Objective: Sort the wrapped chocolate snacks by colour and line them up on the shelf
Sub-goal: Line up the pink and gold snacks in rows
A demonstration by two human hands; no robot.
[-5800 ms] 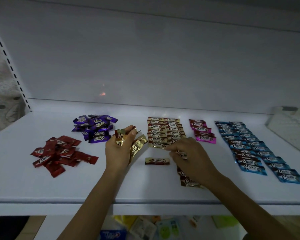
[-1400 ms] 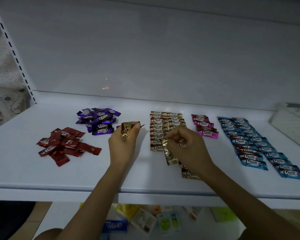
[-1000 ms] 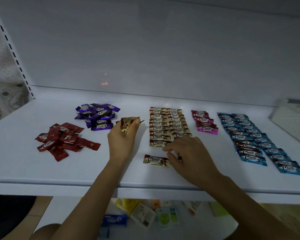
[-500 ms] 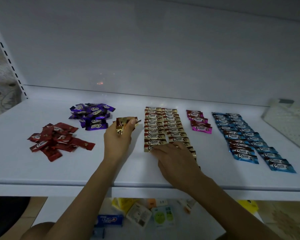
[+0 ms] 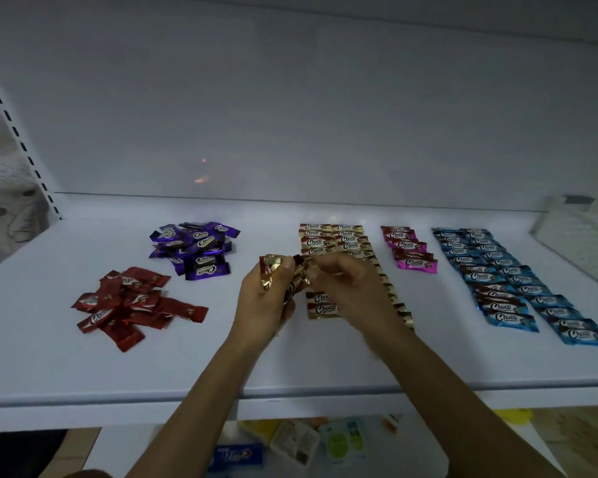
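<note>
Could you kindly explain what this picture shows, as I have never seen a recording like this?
No machine here: a camera worn on a person's head looks down at their two bare hands over a white shelf. On it lie a loose red pile and a loose purple pile of wrapped chocolate snacks, then neat gold rows, a pink row and blue rows. The left hand grips a bunch of gold snacks; the right hand pinches that same bunch, probably to pull one out for the gold rows.

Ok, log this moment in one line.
left hand: grips gold snacks | right hand: pinches same gold snacks | gold rows: partly laid | red pile, purple pile: loose
</note>
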